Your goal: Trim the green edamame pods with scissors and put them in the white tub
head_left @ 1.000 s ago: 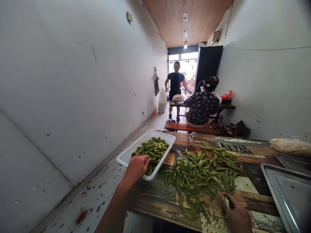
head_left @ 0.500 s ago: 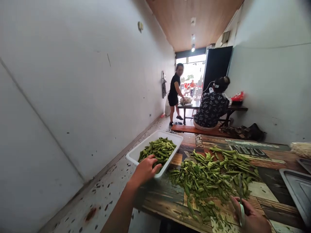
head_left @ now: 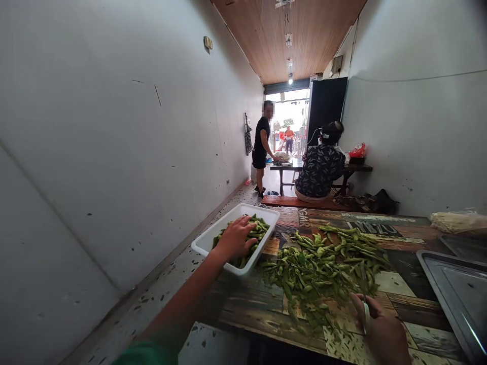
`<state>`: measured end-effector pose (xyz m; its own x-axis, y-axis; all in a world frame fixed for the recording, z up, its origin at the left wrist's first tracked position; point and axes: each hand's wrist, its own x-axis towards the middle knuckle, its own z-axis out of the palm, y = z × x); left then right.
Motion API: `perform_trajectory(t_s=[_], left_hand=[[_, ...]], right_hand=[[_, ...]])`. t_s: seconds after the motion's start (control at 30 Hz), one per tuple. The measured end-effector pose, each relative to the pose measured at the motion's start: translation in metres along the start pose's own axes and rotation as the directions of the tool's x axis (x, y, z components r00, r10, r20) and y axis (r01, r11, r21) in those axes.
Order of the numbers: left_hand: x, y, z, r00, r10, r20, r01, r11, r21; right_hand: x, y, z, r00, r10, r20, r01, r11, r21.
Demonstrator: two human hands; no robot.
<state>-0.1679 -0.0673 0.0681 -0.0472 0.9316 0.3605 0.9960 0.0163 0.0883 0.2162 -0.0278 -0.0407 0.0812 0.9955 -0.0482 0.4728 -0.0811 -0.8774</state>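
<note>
My left hand (head_left: pixel 236 238) lies with fingers outstretched on the green edamame pods (head_left: pixel 262 226) inside a white plastic tub (head_left: pixel 200 247). It covers part of those pods. The tub stands at the table's left edge. In my right hand (head_left: pixel 385 329) is a pair of scissors (head_left: pixel 366 315) with a pale handle, its blades pointing away from me over the pods. A loose heap of edamame pods (head_left: pixel 310 266) spreads over the table, with small leaf scraps and trimmings at its near side.
The wood-patterned table (head_left: pixel 251 309) carries metal trays (head_left: pixel 452 284) and a plastic bag (head_left: pixel 456 221) on the right. Beyond it, one person (head_left: pixel 321 170) sits on a red bench (head_left: pixel 281 201) and another person (head_left: pixel 261 142) stands at a farther table. A wall runs along the left.
My left hand has moved farther in over the tub and now lies flatter on the pods. The view has shifted slightly to the right. My right hand still holds the scissors.
</note>
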Motion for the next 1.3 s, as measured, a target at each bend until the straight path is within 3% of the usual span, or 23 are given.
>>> perform_trajectory(t_s=[0.1, 0.17, 0.3, 0.47, 0.7, 0.9, 1.1, 1.23, 1.3], left_hand=[[0.024, -0.004, 0.013, 0.979, 0.097, 0.178, -0.097, 0.995, -0.008], [0.034, -0.006, 0.025, 0.971, 0.098, 0.216, -0.105, 0.994, 0.023], [0.048, -0.003, 0.039, 0.986, 0.083, 0.146, -0.103, 0.986, 0.135], [0.062, 0.001, 0.041, 0.996, -0.027, 0.086, 0.015, 0.990, 0.138], [0.049, 0.006, 0.056, 0.999, 0.019, 0.043, -0.024, 0.991, 0.132], [0.046, 0.009, 0.057, 0.999, 0.016, 0.034, -0.019, 0.995, 0.102], [0.022, 0.022, 0.048, 0.989, 0.146, 0.014, -0.146, 0.988, 0.052], [0.013, 0.032, 0.034, 0.961, 0.263, 0.087, -0.271, 0.958, 0.090], [0.020, 0.029, 0.028, 0.958, 0.261, 0.117, -0.276, 0.951, 0.140]], right_hand=[[0.000, 0.002, 0.000, 1.000, -0.006, 0.010, 0.006, 1.000, 0.001], [0.000, 0.004, 0.000, 1.000, -0.010, 0.002, 0.010, 1.000, 0.004], [0.001, 0.006, 0.001, 1.000, 0.013, 0.007, -0.013, 1.000, -0.005], [-0.003, 0.001, 0.000, 1.000, -0.011, 0.021, 0.009, 0.999, 0.053], [-0.002, 0.003, 0.003, 1.000, -0.006, 0.019, 0.004, 0.995, 0.103], [0.005, 0.017, 0.006, 0.999, -0.030, 0.019, 0.029, 0.997, 0.070], [0.002, 0.015, 0.002, 0.997, -0.054, 0.053, 0.052, 0.998, 0.038], [-0.003, 0.011, 0.002, 0.993, -0.118, -0.016, 0.119, 0.992, 0.040], [-0.005, 0.009, 0.003, 0.988, -0.149, -0.034, 0.150, 0.988, 0.032]])
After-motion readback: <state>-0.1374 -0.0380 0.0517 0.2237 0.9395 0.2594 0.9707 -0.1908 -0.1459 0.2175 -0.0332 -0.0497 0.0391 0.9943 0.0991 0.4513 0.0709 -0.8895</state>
